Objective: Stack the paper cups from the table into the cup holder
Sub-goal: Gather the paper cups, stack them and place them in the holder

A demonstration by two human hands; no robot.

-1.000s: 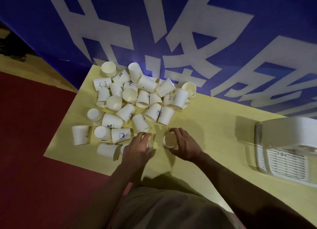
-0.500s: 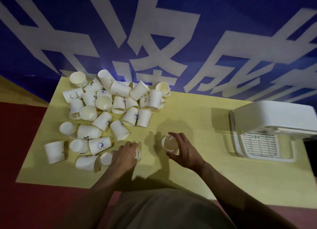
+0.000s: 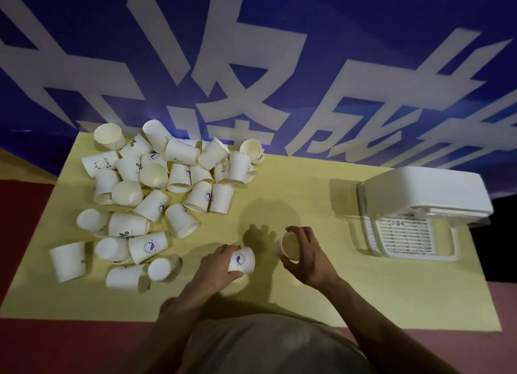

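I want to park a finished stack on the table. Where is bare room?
Bare yellow table lies between the pile of loose cups and the white appliance, beyond both hands. The near edge right of the right hand is also bare. The left half is crowded.

Event venue: printed banner (image 3: 279, 65), red carpet (image 3: 25, 205)
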